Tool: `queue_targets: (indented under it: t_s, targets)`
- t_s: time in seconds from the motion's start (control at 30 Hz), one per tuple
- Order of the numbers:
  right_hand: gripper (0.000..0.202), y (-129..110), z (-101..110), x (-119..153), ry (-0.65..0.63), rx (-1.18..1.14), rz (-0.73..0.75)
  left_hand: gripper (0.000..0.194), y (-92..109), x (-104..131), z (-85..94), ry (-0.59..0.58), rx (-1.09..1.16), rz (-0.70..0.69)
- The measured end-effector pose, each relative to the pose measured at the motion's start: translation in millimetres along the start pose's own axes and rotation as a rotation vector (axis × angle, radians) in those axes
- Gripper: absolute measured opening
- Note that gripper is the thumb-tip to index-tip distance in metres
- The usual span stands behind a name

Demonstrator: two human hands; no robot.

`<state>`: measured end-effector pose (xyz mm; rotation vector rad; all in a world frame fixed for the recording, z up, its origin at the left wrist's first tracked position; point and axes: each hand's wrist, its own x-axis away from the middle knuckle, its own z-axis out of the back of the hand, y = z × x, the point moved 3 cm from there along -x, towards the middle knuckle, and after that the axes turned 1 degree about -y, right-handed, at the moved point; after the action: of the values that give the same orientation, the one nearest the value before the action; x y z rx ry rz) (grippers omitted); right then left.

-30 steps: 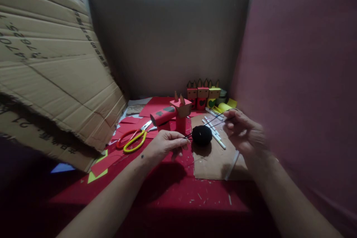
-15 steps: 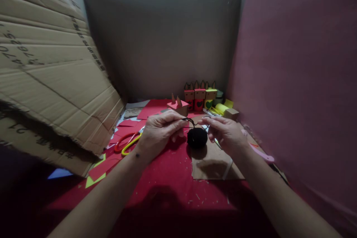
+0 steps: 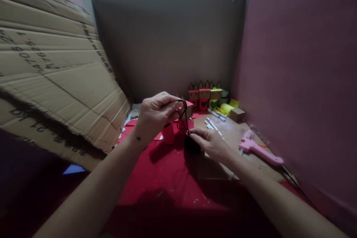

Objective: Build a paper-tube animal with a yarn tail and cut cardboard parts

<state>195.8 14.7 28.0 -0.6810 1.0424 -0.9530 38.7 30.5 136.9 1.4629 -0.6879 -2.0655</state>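
- Far left: a large cardboard panel [image 3: 64, 67], printed with figures and characters, stands tilted; a blue sheet [image 3: 73, 169] shows beneath its lower edge.
- Left of centre: red paper pieces [image 3: 131, 123] lie on the red-covered counter [image 3: 139, 189], partly hidden by the forearm.
- Left hand [image 3: 156, 113]: raised, thumb and forefinger pinched together on looped black yarn [image 3: 186, 119].
- Below that hand: a red tube [image 3: 167, 134], its upper part concealed.
- Centre: the yarn hangs in several strands between the two hands; behind it is a red-topped figure [image 3: 189, 109] with a cardboard face, largely obscured.
- Just right of centre: the black yarn ball [image 3: 192, 144] sits low, directly under the right fingertips; its base is lost in shadow.
- Right hand [image 3: 210, 143]: lower than the left, thumb and fingers drawn together on the strands just above the ball.
- Behind the right hand: three eared figures [image 3: 204, 95] in a row, two red, one yellow; nearer, white markers [image 3: 214, 125] lie on a cardboard sheet [image 3: 232, 132].
- Right: yellow paper [image 3: 227, 109], a small cardboard box [image 3: 237, 114] and a pink glue gun [image 3: 260, 148] on its side.
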Motion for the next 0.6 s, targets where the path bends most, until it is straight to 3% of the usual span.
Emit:
queue_targets:
  t_s: [0.13, 0.37, 0.5, 0.6]
  targets:
    - [0.023, 1.3, -6.6, -4.6, -0.048, 0.092, 0.090, 0.008, 11.5, -3.1, 20.2, -0.015, -0.276, -0.166]
    - [0.034, -2.3, -17.7, -13.5, -0.035, 0.179, 0.094, 0.006, 21.4, -9.5, 60.2, 0.041, -0.483, -0.246]
    - [0.025, -3.1, -20.4, -12.8, 0.037, 0.112, 0.054, 0.007, 40.6, -15.6, 75.8, 0.105, -0.592, -0.289]
    - [0.019, -6.8, -18.6, -7.2, 0.118, -0.020, -0.023, 0.009, 44.6, -15.8, 74.4, -0.009, -0.671, -0.334]
